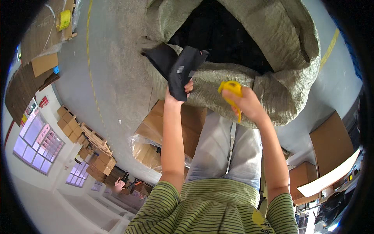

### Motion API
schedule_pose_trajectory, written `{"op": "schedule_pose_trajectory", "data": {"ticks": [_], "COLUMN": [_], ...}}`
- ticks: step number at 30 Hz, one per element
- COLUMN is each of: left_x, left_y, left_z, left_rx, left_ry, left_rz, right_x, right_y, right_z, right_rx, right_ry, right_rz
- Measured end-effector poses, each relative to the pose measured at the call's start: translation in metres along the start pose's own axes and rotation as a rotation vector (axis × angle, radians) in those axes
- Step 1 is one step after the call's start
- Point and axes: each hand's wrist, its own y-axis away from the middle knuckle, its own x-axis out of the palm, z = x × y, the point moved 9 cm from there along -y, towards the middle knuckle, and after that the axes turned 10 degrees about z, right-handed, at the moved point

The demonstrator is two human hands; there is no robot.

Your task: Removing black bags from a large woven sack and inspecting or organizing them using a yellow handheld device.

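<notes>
Left of centre in the upper half of the frame, the left hand [189, 87] grips a long black fabric item with small pale print [183, 70] by its lower end. Its curled fingertips show at the item's right edge, while the rest of the hand is mostly hidden behind the cloth. The left forearm rises almost straight up from the lower edge of the frame. The black item spreads upward in a V, one wing leaning to the upper left and the other to the upper right; whether it is one piece or two, I cannot tell.

Right of centre, the right hand [247, 103] is closed around a yellow plastic hand-held tool [232, 87], whose rounded head points to the upper left. Its details are blurred. The right forearm slants up and leftward from the lower right, and the two hands are well apart.

Across the upper right sits a large grey-beige woven sack [294, 87], its mouth open on dark contents [218, 33]. The upper end of the black item overlaps the sack's left rim in view. Below the left hand stands a brown cardboard box [194, 121], partly behind the left forearm.
</notes>
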Motion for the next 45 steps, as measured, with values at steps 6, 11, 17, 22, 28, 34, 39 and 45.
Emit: {"op": "schedule_pose_trajectory", "data": {"ticks": [6,11,17,22,28,34,39,45], "left_x": [-0.003,-0.002,0.067,-0.025,-0.153,-0.050,0.099,0.021], "left_y": [0.008,0.045,0.104,0.242,0.528,0.290,-0.037,-0.192], "left_z": [0.034,-0.038,-0.071,-0.075,-0.009,-0.039,-0.014,0.032], "left_rx": [-0.227,0.328,0.734,0.411,-0.267,0.161,0.436,-0.119], "left_ry": [0.018,-1.369,-1.923,-1.488,-1.475,-1.509,-1.574,-1.512], "left_rz": [0.138,-0.531,-0.595,-0.680,-1.079,-0.762,0.029,-0.585], "right_x": [0.004,-0.021,0.007,-0.026,-0.003,-0.024,-0.058,-0.078], "right_y": [-0.001,0.006,0.004,0.020,0.022,0.029,0.043,0.063], "right_z": [-0.008,-0.009,-0.005,-0.011,-0.027,-0.040,-0.065,-0.084], "right_rx": [0.039,0.067,0.192,0.112,0.030,0.042,0.121,0.080], "right_ry": [0.000,0.038,0.213,0.289,-0.087,-0.083,-0.118,-0.220], "right_rz": [-0.033,-0.201,0.044,-0.070,0.217,0.058,-0.064,-0.207]}}
